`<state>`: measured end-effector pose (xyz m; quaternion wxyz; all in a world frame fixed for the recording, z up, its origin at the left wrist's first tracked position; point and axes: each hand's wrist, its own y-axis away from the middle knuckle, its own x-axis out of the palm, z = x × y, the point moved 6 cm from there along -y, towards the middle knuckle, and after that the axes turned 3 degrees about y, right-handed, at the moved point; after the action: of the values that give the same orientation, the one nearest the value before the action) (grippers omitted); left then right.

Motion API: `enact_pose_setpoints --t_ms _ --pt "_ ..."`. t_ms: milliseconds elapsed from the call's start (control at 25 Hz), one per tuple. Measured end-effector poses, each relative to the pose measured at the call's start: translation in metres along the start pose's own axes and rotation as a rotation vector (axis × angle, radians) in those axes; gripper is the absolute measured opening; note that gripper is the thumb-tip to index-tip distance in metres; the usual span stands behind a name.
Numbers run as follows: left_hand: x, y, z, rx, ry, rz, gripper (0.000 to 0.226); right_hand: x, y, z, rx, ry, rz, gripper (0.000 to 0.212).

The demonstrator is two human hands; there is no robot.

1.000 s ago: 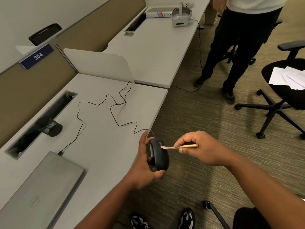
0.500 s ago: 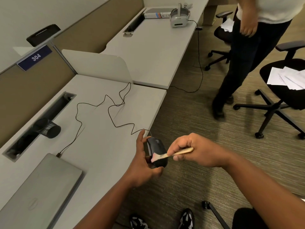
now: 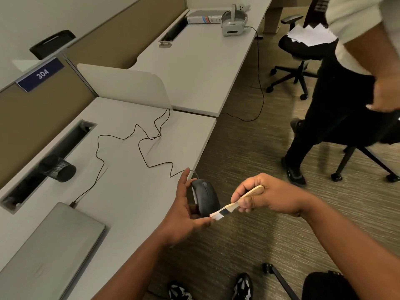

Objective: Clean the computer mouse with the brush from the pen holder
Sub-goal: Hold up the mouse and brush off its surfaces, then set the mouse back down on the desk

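Centre-lower frame, just off the counter (image 3: 134, 204) edge. Left hand (image 3: 184, 215) cradled the computer mouse (image 3: 204, 197), thumb under its near end and fingers up along its far side, so the mouse was held in the air above the floor, not resting on the counter. Right hand (image 3: 266, 197) pinched the wooden handle of the brush (image 3: 233, 205); pale bristles touched the mouse's lower near end, close to the left thumb. Hands close together, each clamped on its own item.

Handling, by judgement: mouse looked light, rigid, smooth plastic, probably a bit slippery; best held by its two sides, leaving the top and seams free for bristles. Its cable (image 3: 138, 144) trailed in loops across the counter to the laptop (image 3: 52, 245) at lower left, and could tug if the mouse is pulled further out. Brush stiff in the handle, soft at the tip; light strokes should suffice.

Pen holder (image 3: 58, 169) lay on its side at mid-left, by the cable trough.
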<state>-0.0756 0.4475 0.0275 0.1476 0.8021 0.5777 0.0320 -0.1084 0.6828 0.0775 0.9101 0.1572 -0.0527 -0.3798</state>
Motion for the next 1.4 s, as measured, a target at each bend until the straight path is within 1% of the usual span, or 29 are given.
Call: enact_pose_setpoints --t_ms 80,160,200,280,360,400,480,600,720,800,880,920,1000,1040,1160,1200,1320,1400 --pt "-0.002 0.000 -0.003 0.002 0.005 -0.024 0.144 -0.002 0.001 -0.003 0.024 0.049 0.013 0.013" --pt "-0.004 -0.001 -0.005 0.014 0.016 -0.024 0.144 -0.004 0.000 -0.005 0.048 0.153 -0.006 0.015" --pt "-0.004 -0.001 -0.005 0.020 0.021 -0.016 0.143 -0.006 0.000 -0.005 0.056 0.206 -0.050 0.016" --pt "-0.005 -0.003 -0.006 0.031 0.021 -0.005 0.143 -0.014 -0.003 -0.001 0.030 0.251 -0.204 0.016" --pt "-0.006 -0.002 -0.008 0.040 0.014 0.000 0.145 -0.023 -0.005 0.009 -0.056 0.210 -0.366 0.016" --pt "-0.007 -0.002 -0.008 0.037 0.006 0.004 0.145 -0.025 -0.006 0.014 -0.096 0.190 -0.405 0.016" --pt "-0.009 0.001 -0.008 0.026 -0.013 0.017 0.146 -0.020 -0.013 0.020 -0.136 0.176 -0.391 0.013" --pt "-0.014 0.007 -0.006 0.023 -0.040 0.041 0.147 -0.007 -0.032 0.020 -0.110 0.247 -0.363 0.010" --pt "-0.023 0.012 -0.002 0.033 -0.079 0.041 0.146 0.000 -0.053 0.017 -0.067 0.341 -0.430 0.010" --pt "-0.036 0.015 0.000 0.048 -0.094 0.021 0.146 0.007 -0.067 0.017 -0.046 0.343 -0.494 0.009" --pt "-0.050 0.015 0.001 0.057 -0.078 0.005 0.145 0.015 -0.078 0.018 -0.017 0.270 -0.571 0.015" --pt "-0.057 0.014 0.003 0.062 -0.068 -0.006 0.144 0.020 -0.083 0.020 -0.005 0.243 -0.594 0.022" --pt "-0.072 0.012 0.007 0.064 -0.052 -0.029 0.144 0.030 -0.094 0.025 0.000 0.252 -0.613 0.037" --pt "-0.078 0.011 0.008 0.065 -0.050 -0.041 0.144 0.036 -0.099 0.028 -0.008 0.260 -0.613 0.038" --pt "-0.096 0.002 0.014 0.074 -0.031 -0.091 0.147 0.059 -0.118 0.032 -0.008 0.305 -0.585 0.017" --pt "-0.102 -0.001 0.018 0.077 -0.021 -0.112 0.148 0.068 -0.125 0.033 0.010 0.348 -0.570 0.019" --pt "-0.115 -0.011 0.027 0.076 0.034 -0.164 0.149 0.089 -0.147 0.034 0.089 0.379 -0.568 0.047" --pt "-0.123 -0.016 0.035 0.074 0.072 -0.185 0.147 0.098 -0.160 0.036 0.136 0.387 -0.578 0.057"
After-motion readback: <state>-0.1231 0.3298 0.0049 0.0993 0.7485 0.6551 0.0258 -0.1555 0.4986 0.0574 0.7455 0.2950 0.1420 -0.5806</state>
